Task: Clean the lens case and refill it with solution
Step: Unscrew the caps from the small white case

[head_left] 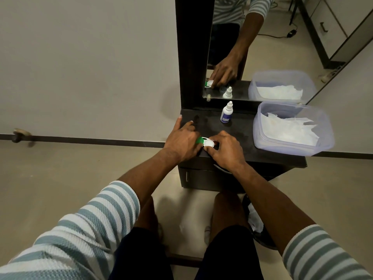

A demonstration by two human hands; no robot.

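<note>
Covering most of the lens case [207, 142], left hand [182, 143] and right hand [224, 151] pinch its edges.

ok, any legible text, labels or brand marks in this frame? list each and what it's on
None can be read.
Solution bottle: blue label with print, too small and blurred to read.
Lens case: green and white caps, partly covered by the hands, no marking visible.
Plastic container holding tissues: no text visible.
</note>
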